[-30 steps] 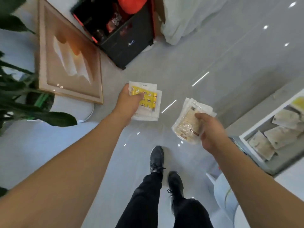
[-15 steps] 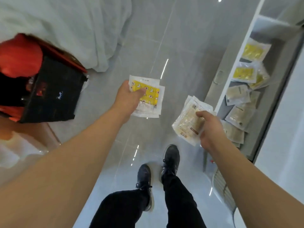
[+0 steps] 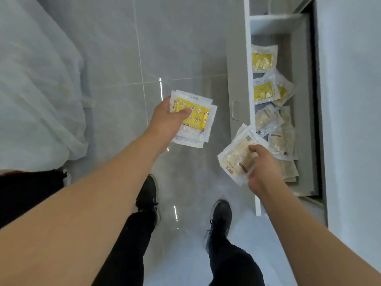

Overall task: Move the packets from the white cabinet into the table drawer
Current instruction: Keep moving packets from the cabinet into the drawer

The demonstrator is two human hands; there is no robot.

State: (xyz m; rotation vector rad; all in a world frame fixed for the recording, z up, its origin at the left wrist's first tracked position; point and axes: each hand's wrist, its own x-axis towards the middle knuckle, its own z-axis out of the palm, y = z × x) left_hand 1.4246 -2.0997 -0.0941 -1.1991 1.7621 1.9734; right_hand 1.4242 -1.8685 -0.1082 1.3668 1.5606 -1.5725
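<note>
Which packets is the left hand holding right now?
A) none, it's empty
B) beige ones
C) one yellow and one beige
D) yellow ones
D: the left hand grips a small stack of yellow packets over the floor, while the right hand holds the beige packets near the cabinet.

The person wears black trousers [image 3: 233, 267] and black lace-up shoes [image 3: 219, 221], with both forearms bare of sleeves
</note>
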